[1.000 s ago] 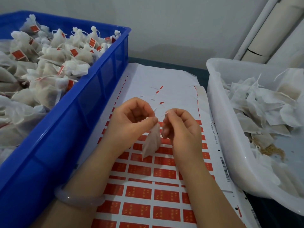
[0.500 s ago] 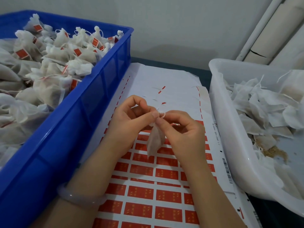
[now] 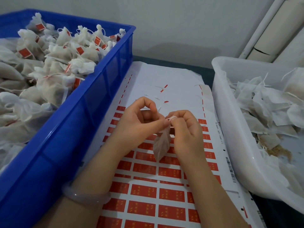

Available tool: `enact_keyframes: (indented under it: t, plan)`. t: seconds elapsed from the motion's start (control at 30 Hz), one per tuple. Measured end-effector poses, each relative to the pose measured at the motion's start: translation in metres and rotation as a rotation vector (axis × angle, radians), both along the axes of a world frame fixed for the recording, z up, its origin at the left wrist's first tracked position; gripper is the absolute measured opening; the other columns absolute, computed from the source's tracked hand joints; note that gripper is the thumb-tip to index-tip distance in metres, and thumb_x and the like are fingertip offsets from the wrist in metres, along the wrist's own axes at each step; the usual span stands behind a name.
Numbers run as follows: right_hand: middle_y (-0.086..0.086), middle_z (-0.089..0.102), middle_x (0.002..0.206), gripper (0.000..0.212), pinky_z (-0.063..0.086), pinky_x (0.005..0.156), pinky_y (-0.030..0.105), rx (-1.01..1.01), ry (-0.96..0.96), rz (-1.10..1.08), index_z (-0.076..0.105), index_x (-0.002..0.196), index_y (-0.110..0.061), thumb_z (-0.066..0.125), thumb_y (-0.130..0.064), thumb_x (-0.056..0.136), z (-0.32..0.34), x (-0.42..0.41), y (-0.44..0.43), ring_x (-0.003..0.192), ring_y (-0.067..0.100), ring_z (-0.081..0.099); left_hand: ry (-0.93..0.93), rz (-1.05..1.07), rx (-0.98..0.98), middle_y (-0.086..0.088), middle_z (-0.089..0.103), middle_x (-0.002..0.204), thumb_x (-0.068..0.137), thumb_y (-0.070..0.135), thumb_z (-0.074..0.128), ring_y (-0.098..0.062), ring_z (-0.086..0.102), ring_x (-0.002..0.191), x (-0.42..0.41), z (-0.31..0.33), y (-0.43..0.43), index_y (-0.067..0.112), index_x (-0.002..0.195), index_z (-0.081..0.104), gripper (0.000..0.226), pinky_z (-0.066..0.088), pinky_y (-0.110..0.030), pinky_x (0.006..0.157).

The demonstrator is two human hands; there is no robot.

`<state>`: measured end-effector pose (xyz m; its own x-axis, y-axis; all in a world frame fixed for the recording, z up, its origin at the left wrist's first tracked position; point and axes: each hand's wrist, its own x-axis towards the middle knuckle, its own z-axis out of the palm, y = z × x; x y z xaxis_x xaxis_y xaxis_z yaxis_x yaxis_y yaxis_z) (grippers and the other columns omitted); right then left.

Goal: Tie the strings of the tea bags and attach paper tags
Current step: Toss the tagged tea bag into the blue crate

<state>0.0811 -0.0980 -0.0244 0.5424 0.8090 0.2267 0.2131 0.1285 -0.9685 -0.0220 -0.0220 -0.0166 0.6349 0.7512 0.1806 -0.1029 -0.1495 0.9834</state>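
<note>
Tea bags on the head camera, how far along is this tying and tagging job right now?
Done: the blue crate is heaped with tied, tagged bags. In hand: the left hand and right hand pinch the neck of one tea bag, its string looped at the right forefinger; no tag shows on it. Left: the white tub holds a pile of untied bags, and many red tags sit on the sheet.

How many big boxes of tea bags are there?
2. The blue crate is on the left and the white tub on the right, both holding tea bags. Others could be out of view.
</note>
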Motion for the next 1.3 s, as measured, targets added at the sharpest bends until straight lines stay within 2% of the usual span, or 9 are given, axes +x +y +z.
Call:
enact_keyframes:
  t: [0.23,0.47,0.77,0.9,0.97,1.03,1.1,1.17,1.3]
  plan:
    - [-0.023,0.057,0.067,0.019,0.046,0.051,0.01,-0.022,-0.001,0.031,0.053,0.08,-0.028,0.043,-0.02,0.095,-0.004,0.001,0.002,0.061,-0.005,0.054,-0.078,-0.127,-0.083,-0.003,0.067,0.076,0.077,0.015,0.067,-0.019,0.065,0.071,-0.002,0.001,0.001,0.019,0.083,0.061,0.009,0.053,-0.026,0.066]
    - [-0.018,0.061,0.073,0.016,0.05,0.059,0.01,-0.012,-0.011,0.045,0.054,0.081,-0.031,0.045,-0.025,0.092,-0.004,0.006,0.002,0.074,-0.001,0.06,0.048,0.034,0.099,0.009,0.072,0.077,0.062,0.036,0.07,-0.01,0.069,0.071,-0.001,0.006,-0.002,0.025,0.083,0.069,0.024,0.053,-0.017,0.061]
    - [-0.016,0.068,0.072,0.019,0.049,0.058,0.01,0.049,-0.053,-0.012,0.064,0.074,-0.031,0.064,-0.015,0.084,0.002,0.012,-0.001,0.069,0.003,0.064,0.139,0.08,0.218,0.01,0.069,0.07,0.078,0.009,0.069,-0.007,0.066,0.063,-0.005,0.004,0.001,0.023,0.076,0.07,0.013,0.05,-0.012,0.056]
    - [-0.01,0.07,0.08,0.018,0.051,0.056,0.013,0.052,0.083,-0.06,0.063,0.091,-0.031,0.064,-0.015,0.085,0.002,0.012,0.001,0.066,0.006,0.067,0.088,0.028,0.059,0.005,0.066,0.065,0.08,0.007,0.064,-0.008,0.063,0.059,-0.005,0.005,0.0,0.024,0.068,0.067,0.021,0.05,-0.013,0.057]
    - [-0.012,0.065,0.091,0.029,0.051,0.054,0.014,0.055,0.171,-0.148,0.053,0.105,-0.033,0.064,-0.014,0.086,-0.001,0.014,0.003,0.067,0.002,0.067,0.014,-0.018,-0.096,0.003,0.065,0.065,0.081,0.005,0.062,-0.01,0.061,0.059,-0.005,0.005,0.001,0.02,0.068,0.067,0.021,0.05,-0.017,0.057]
    - [-0.015,0.064,0.088,0.02,0.053,0.053,0.014,0.102,0.177,-0.254,0.055,0.099,-0.031,0.065,-0.019,0.085,0.0,0.019,0.001,0.069,-0.001,0.066,-0.047,-0.033,-0.218,0.004,0.064,0.064,0.08,0.006,0.061,-0.008,0.06,0.058,-0.004,0.006,0.001,0.014,0.071,0.065,0.013,0.049,-0.017,0.056]
    - [-0.014,0.066,0.071,0.006,0.052,0.054,0.014,0.177,0.154,-0.22,0.061,0.08,-0.025,0.064,-0.029,0.084,0.004,0.022,-0.002,0.063,0.003,0.065,-0.078,-0.035,-0.269,0.004,0.064,0.064,0.075,0.014,0.061,-0.007,0.06,0.058,-0.003,0.006,0.001,0.012,0.073,0.064,0.004,0.05,-0.017,0.057]
    - [-0.012,0.063,0.065,0.02,0.05,0.058,0.014,0.235,0.073,-0.037,0.062,0.067,-0.024,0.063,-0.035,0.084,0.008,0.018,-0.004,0.062,0.006,0.062,-0.1,-0.039,-0.273,0.003,0.064,0.066,0.069,0.02,0.06,-0.008,0.061,0.061,-0.003,0.004,0.001,0.012,0.075,0.063,0.011,0.051,-0.018,0.06]
    - [-0.014,0.062,0.078,0.007,0.049,0.064,0.012,0.199,-0.226,0.099,0.062,0.077,-0.029,0.065,-0.034,0.08,0.01,0.01,-0.005,0.074,0.005,0.06,-0.164,-0.109,-0.258,0.0,0.063,0.07,0.075,0.022,0.057,-0.011,0.061,0.066,-0.004,0.003,0.001,0.009,0.081,0.062,0.015,0.052,-0.02,0.063]
